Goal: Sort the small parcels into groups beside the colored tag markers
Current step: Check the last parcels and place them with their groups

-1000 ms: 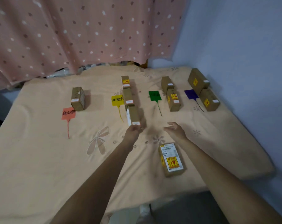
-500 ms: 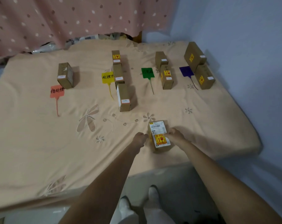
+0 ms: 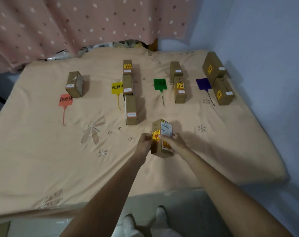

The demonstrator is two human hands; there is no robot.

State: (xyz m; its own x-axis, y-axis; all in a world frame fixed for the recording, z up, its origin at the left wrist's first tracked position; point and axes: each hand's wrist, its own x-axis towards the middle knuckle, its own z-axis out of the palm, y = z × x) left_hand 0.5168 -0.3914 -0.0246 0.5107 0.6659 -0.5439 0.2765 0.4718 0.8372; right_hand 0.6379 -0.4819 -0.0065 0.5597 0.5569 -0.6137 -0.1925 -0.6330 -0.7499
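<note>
Since half a second ago, the labelled parcel [image 3: 162, 138] has come up off the bed [image 3: 42, 151] and now sits tilted between both hands. Left hand [image 3: 144, 144] fingers press its left face, on the yellow sticker; right hand [image 3: 175, 141] fingers [image 3: 164, 139] wrap over its front and right side, so both hands pinch the box.

Beyond the fingers, four coloured tags lie in a row on the bed. Far to the left of the fingers is the orange tag [image 3: 65, 100], with one box [image 3: 74, 86] just behind it. Straight ahead and slightly left is the yellow tag [image 3: 117, 87], with three boxes [image 3: 129, 93] lined up end to end beside it. Ahead and slightly right, the green tag [image 3: 160, 84] has two boxes [image 3: 178, 82] at its right. Far right, the purple tag [image 3: 203, 84] lies beside two larger boxes [image 3: 217, 79] near the wall [image 3: 265, 48].
</note>
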